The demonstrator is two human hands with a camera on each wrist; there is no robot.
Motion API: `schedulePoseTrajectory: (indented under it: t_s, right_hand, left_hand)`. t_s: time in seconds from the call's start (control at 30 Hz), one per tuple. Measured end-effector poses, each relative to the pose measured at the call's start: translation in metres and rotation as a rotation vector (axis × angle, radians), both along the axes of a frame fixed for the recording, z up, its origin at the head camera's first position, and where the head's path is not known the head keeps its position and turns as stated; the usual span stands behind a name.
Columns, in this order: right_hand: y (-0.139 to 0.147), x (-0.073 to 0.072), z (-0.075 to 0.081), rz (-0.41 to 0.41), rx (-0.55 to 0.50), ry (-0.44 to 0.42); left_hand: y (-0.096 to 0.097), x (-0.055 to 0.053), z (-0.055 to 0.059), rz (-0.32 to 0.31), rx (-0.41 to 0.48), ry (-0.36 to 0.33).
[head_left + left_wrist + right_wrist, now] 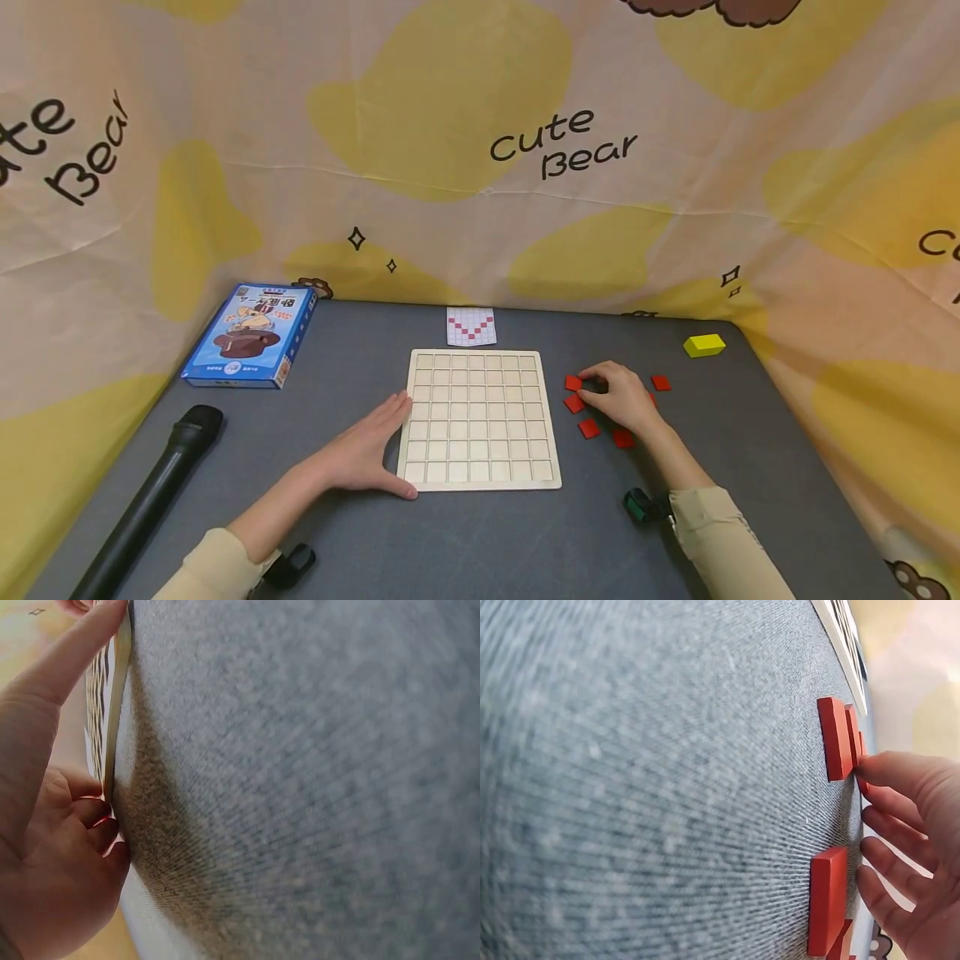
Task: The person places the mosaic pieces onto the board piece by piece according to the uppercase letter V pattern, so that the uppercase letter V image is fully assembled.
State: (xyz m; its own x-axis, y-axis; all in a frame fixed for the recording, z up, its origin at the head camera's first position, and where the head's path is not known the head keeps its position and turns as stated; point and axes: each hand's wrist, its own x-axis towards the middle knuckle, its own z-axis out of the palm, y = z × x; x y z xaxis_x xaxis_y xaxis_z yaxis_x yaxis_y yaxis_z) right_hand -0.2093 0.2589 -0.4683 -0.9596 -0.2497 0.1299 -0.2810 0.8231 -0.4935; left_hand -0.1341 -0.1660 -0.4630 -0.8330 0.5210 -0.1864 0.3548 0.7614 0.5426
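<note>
A pale wooden board [480, 421] with a grid of square recesses lies flat on the table. Along its left side my left hand [367, 446] is spread, fingertips at the edge and thumb by the near corner; the left wrist view shows this hand [52, 825] against the board's rim [114, 712]. To the right of the board, my right hand [622, 398] has its thumb and index finger at the edges of a small red square tile [572, 382]. Other red tiles [588, 428] lie around that hand, and the right wrist view shows one red tile [828, 900] below its fingers.
Behind the board lies a pattern card [471, 326] with pink squares in a V. A blue box [251, 337] is at the back left, with a black microphone [150, 500] nearer. A yellow block [704, 346] sits back right. Patterned cloth [450, 167] surrounds the table.
</note>
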Motion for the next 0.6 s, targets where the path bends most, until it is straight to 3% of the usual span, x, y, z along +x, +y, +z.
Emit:
schedulePoseTrajectory:
  t_s: [0.33,0.6]
  right_hand:
    - [-0.002,0.005,0.001,-0.035,-0.034,-0.004]
    - [-0.022,0.018,0.004,0.017,-0.093,0.016]
  left_hand:
    - [-0.004,-0.001,-0.003,-0.050,0.000,-0.009]
    - [-0.004,-0.001,-0.005,-0.054,-0.014,-0.012]
